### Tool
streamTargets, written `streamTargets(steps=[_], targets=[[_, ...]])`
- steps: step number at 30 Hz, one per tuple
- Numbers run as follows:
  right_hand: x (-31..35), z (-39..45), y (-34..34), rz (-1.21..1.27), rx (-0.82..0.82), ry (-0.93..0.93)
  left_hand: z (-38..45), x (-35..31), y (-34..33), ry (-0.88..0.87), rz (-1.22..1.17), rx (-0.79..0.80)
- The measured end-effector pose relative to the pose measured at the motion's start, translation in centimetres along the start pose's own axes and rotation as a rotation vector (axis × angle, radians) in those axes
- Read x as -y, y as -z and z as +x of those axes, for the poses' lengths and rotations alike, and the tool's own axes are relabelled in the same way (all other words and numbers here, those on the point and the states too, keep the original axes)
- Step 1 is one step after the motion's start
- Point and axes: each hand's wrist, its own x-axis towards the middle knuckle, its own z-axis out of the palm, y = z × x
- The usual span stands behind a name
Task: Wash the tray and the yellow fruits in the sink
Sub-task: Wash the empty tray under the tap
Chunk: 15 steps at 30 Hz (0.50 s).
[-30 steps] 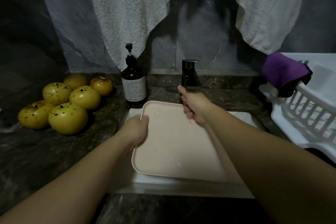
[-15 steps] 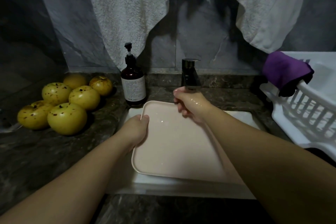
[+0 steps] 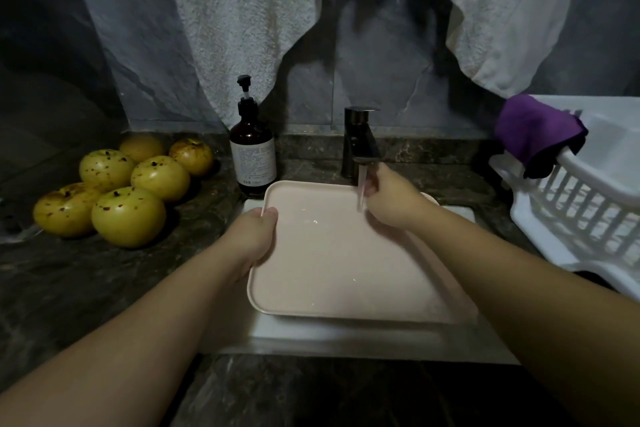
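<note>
- Where the two forearms reach in from the near edge, the dark marbled counter (image 3: pixel 86 288) runs across the front; the white sink (image 3: pixel 346 336) is set into it
- pale pink tray (image 3: pixel 332 253) lies over the sink, wet, with small glints on its surface
- left hand (image 3: pixel 254 236) grips the tray's left rim, thumb over the top edge and fingers curled underneath
- right hand (image 3: pixel 391 201) is over the tray's far right part, fingers curled beneath the stream; whether it holds anything, I cannot tell
- water (image 3: pixel 361 191) falls from the dark tap (image 3: pixel 360 142) onto the tray, just beside the right hand
- six spotted yellow fruits (image 3: pixel 128 215) sit clustered on the counter, left of the sink and apart from it
- brown pump bottle (image 3: pixel 252 149) stands upright just behind the tray's far left corner
- white dish rack (image 3: pixel 575 211) sits at right; a purple cloth (image 3: pixel 533 132) drapes over its far rim
- two pale towels (image 3: pixel 249 17) hang against the grey wall at the back
</note>
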Motion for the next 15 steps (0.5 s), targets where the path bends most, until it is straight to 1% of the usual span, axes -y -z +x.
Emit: streamTargets(steps=[1, 3, 5, 8, 11, 13, 15], targets=[[-1.0, -0.6, 0.4, -0.034, -0.011, -0.021, 0.0, 0.0, 0.1, 0.0, -0.006, 0.0], [-3.0, -2.0, 1.2, -0.115, -0.071, -0.12, 0.0, -0.1, 0.1, 0.003, 0.006, 0.002], [-5.0, -3.4, 2.1, -0.107, -0.133, -0.234, 0.0, -0.1, 0.0, 0.012, 0.008, -0.002], [-7.0, -4.9, 2.9, -0.038, -0.085, -0.403, 0.0, -0.2, -0.2, 0.02, 0.003, -0.005], [-7.2, -5.8, 3.2, 0.125, 0.016, -0.574, 0.2, 0.0, 0.0, 0.033, 0.028, 0.001], [-7.4, -5.9, 3.5, 0.163, 0.044, -0.595, 0.3, 0.1, 0.0, 0.055, 0.023, 0.003], [-7.8, -5.9, 4.1, 0.162, 0.034, -0.539, 0.4, 0.1, -0.2, 0.12, -0.011, -0.003]])
